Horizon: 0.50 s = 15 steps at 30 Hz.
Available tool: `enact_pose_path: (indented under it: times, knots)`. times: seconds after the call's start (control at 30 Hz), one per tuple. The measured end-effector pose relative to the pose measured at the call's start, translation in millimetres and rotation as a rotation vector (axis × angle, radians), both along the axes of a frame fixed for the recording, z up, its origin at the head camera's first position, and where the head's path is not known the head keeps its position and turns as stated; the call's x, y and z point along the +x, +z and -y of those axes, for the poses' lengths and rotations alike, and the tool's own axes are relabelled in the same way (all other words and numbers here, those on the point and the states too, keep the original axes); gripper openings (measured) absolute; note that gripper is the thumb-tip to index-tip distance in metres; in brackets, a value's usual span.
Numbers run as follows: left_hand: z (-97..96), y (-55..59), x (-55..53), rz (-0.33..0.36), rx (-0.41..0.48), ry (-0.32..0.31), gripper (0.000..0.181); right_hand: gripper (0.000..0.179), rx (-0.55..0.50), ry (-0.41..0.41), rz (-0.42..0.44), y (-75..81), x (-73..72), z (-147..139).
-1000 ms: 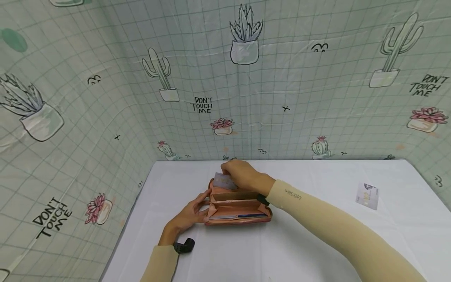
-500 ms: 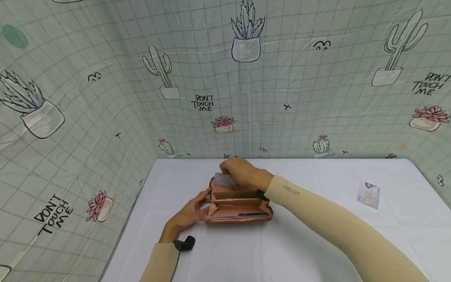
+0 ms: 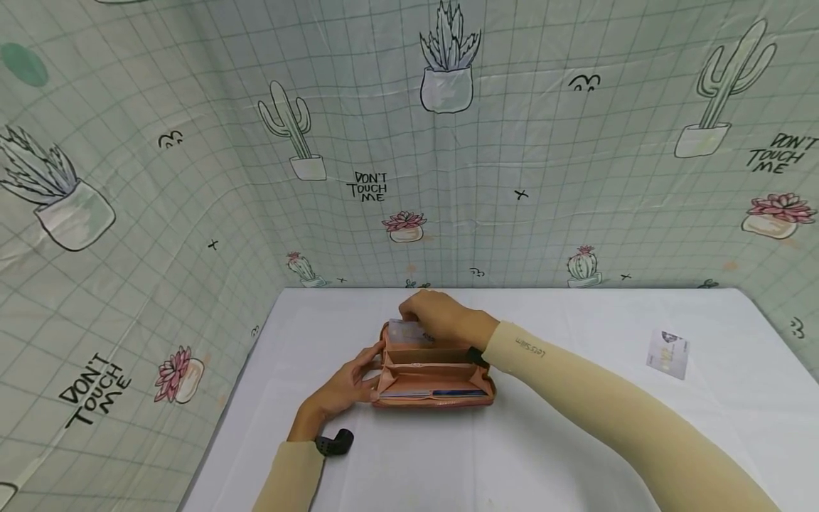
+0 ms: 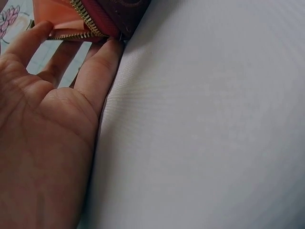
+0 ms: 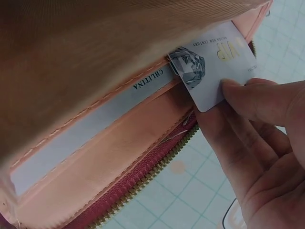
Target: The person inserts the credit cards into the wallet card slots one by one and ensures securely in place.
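An unzipped pink wallet [image 3: 427, 382] lies spread on the table, its folds facing up. My left hand [image 3: 348, 384] holds its left end, with the thumb at the lower corner and fingers by the zipper [image 4: 90, 24]. Between thumb and fingers, my right hand [image 3: 441, 316] pinches a silver VIP card [image 5: 217, 62] printed with a diamond. That card sits partly in a slot at the wallet's far side, tilted in the right wrist view. Beside it, a pale card marked CHLITINA [image 5: 147, 83] is tucked in a slot.
Another silver card [image 3: 668, 355] lies off to the right on the white table [image 3: 544, 441]. A white card edge [image 3: 406, 394] and a blue one [image 3: 457, 392] show in the wallet's near pocket. Behind the table hangs a cactus-print cloth [image 3: 499, 156].
The VIP card has sunk slightly lower at the wallet's far side, with my right hand moving down along with it. My left hand and the wallet have stayed in place.
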<state>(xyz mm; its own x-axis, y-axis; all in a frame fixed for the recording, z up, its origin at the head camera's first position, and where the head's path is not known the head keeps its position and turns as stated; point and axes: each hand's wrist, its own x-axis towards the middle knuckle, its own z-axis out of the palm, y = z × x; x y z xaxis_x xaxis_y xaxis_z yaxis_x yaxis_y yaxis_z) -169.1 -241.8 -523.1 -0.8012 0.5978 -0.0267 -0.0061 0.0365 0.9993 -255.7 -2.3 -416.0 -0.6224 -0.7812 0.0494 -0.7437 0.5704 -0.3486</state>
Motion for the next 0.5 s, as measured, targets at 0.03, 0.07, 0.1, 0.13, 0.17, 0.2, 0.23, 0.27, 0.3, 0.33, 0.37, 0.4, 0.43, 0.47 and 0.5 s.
enact_pose_path:
  times: [0.03,0.07,0.1,0.13,0.17,0.2,0.23,0.27,0.3,0.33,0.37,0.4,0.43,0.47,0.5]
  knots:
    - [-0.1,0.4,-0.2,0.001,0.001,0.000,0.089,0.023,-0.004,0.005,0.004,-0.2,-0.3,-0.4]
    - [-0.3,1.0,0.1,0.000,-0.001,0.000,0.089,0.023,-0.012,0.011,0.013,0.2,-0.5,-0.8]
    - [-0.4,1.5,0.3,-0.002,-0.004,0.001,0.089,0.023,-0.014,0.017,0.014,0.5,-0.6,-1.3]
    - [-0.5,2.1,0.8,-0.002,-0.006,0.002,0.089,0.024,-0.017,0.023,0.018,0.6,-0.9,-1.7]
    - [-0.4,2.4,1.1,-0.005,-0.013,0.003,0.089,0.024,-0.024,0.030,0.023,1.0,-0.8,-2.3]
    - [-0.6,2.9,1.5,-0.006,-0.019,0.006,0.089,0.024,-0.022,0.033,0.025,0.9,-1.1,-2.6]
    - [-0.4,2.7,2.0,-0.011,-0.028,0.011,0.089,0.024,-0.019,0.037,0.028,0.8,-1.0,-2.9]
    - [-0.5,2.6,2.5,-0.016,-0.038,0.016,0.089,0.024,-0.014,0.040,0.030,0.9,-0.9,-3.2]
    - [-0.4,2.4,2.7,-0.018,-0.047,0.021,0.089,0.023,-0.008,0.041,0.031,0.9,-0.8,-3.5]
    - [-0.5,2.2,2.8,-0.022,-0.057,0.026,0.090,0.022,-0.005,0.042,0.037,0.9,-0.8,-3.7]
    - [-0.6,1.9,2.7,-0.023,-0.065,0.030,0.090,0.021,-0.004,0.043,0.043,1.3,-0.7,-3.9]
    - [-0.8,1.8,2.6,-0.024,-0.072,0.035,0.091,0.020,-0.001,0.045,0.049,1.5,-0.8,-4.3]
    - [-0.8,1.5,2.5,-0.028,-0.079,0.039,0.092,0.020,-0.002,0.048,0.056,1.9,-1.0,-4.7]
    - [-0.8,1.4,2.3,-0.027,-0.079,0.040,0.092,0.020,-0.002,0.049,0.058,2.1,-1.2,-4.9]
    - [-0.6,1.2,2.2,-0.025,-0.080,0.040,0.092,0.020,-0.005,0.050,0.063,2.3,-1.4,-5.0]
